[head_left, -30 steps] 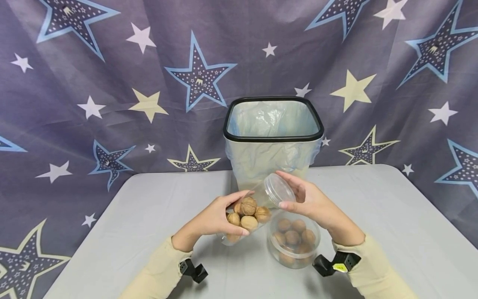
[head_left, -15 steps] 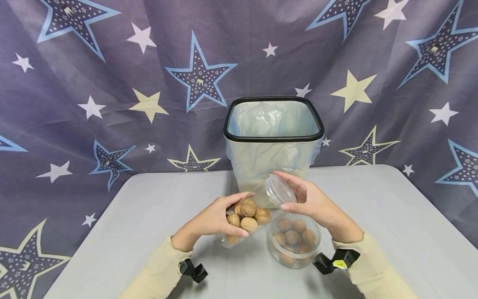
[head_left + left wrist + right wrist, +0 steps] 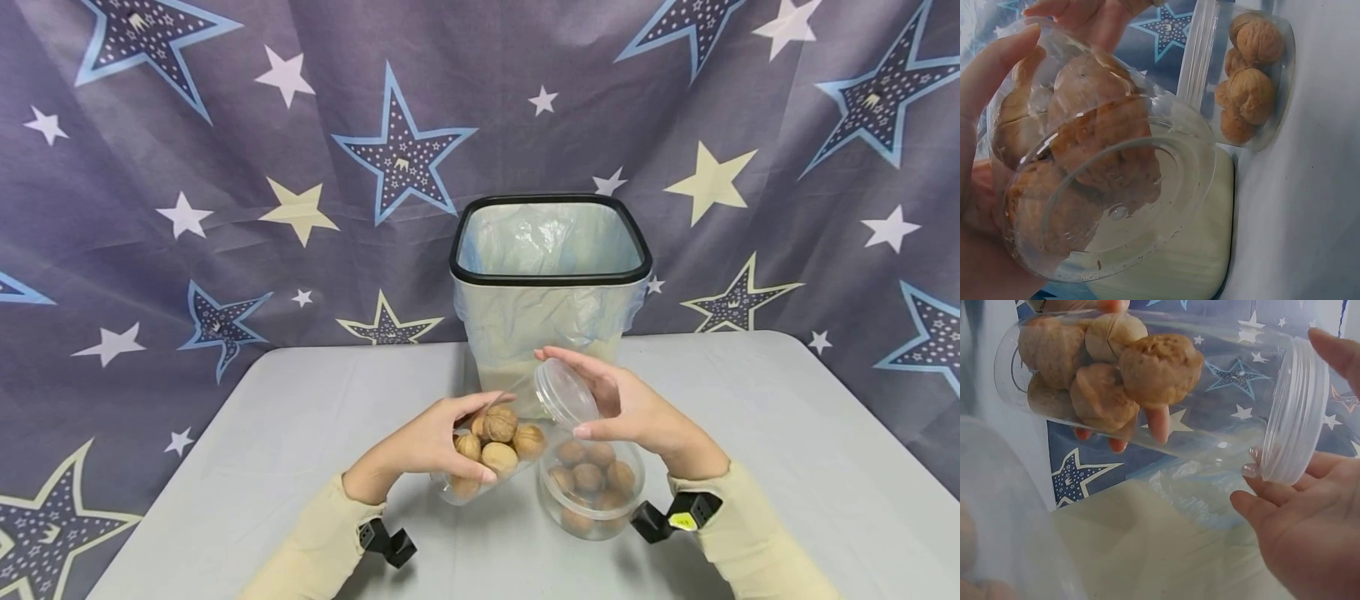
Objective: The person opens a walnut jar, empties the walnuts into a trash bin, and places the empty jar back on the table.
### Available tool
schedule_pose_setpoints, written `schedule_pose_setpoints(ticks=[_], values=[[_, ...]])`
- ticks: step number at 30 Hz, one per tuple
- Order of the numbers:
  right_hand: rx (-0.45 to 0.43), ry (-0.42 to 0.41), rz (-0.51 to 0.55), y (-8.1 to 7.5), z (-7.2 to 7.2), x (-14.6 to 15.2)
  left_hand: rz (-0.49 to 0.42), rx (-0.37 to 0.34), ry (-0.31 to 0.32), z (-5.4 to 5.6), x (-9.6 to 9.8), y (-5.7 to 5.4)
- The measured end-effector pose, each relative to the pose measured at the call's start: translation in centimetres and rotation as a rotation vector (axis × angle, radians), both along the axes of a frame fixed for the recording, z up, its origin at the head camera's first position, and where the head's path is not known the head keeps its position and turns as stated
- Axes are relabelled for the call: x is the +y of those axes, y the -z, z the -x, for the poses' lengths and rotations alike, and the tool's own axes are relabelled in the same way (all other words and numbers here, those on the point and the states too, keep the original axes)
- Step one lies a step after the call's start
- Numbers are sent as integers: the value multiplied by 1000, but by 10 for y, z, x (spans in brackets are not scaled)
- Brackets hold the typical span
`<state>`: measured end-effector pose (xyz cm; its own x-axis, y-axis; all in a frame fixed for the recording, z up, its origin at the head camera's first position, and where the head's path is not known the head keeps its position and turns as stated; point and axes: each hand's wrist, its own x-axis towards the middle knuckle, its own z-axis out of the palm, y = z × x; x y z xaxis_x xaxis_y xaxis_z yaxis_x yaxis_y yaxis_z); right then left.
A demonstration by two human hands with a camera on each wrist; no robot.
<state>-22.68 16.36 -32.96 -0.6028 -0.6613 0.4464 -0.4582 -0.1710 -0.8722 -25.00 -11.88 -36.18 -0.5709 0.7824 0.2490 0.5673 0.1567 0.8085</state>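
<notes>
My left hand [image 3: 431, 442] grips a clear plastic jar [image 3: 517, 408] that holds several walnuts [image 3: 500, 423]. The jar is tilted, its lidded end up and to the right. My right hand [image 3: 637, 408] holds the clear screw lid [image 3: 566, 392] at its edge, thumb on the near side and fingers on the far side. In the right wrist view, fingertips touch the lower rim of the lid [image 3: 1297, 412], which sits on the jar's mouth. The walnuts [image 3: 1160, 369] lie towards the jar's base. The left wrist view faces the jar's base [image 3: 1116, 212].
A second clear round jar [image 3: 592, 529] with several brown walnuts stands on the grey table [image 3: 300, 467], just below the right hand. Behind the hands is a pale bin [image 3: 551, 279] with a black rim and plastic liner. A star-patterned curtain [image 3: 300, 125] hangs behind.
Both hands and the held jar have sunk slightly. The right thumb has shifted down along the lid's edge, and its index finger reaches further left. The bin and second jar have not moved.
</notes>
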Motion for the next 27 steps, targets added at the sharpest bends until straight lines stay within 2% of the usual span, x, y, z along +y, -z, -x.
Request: schedule_pose_setpoints(ticks=[5,8,10,12,17,21,27], values=[[33,-21,12,3,4,1,-1,4,-10,0,0,0],[68,-5,15,6,6,2,-3,9,-20,0,-1,1],[82,40,-1,6,5,1,-5,14,-37,0,-1,0],[73,125,-42,4,2,0,-4,19,-60,0,-1,0],[-8,320,-142,-2,-7,-5,3,32,-120,1,-1,0],[-41,377,-164,-3,-9,-7,16,38,-156,1,0,0],[-39,430,-192,-2,-8,-8,35,67,-183,2,0,1]])
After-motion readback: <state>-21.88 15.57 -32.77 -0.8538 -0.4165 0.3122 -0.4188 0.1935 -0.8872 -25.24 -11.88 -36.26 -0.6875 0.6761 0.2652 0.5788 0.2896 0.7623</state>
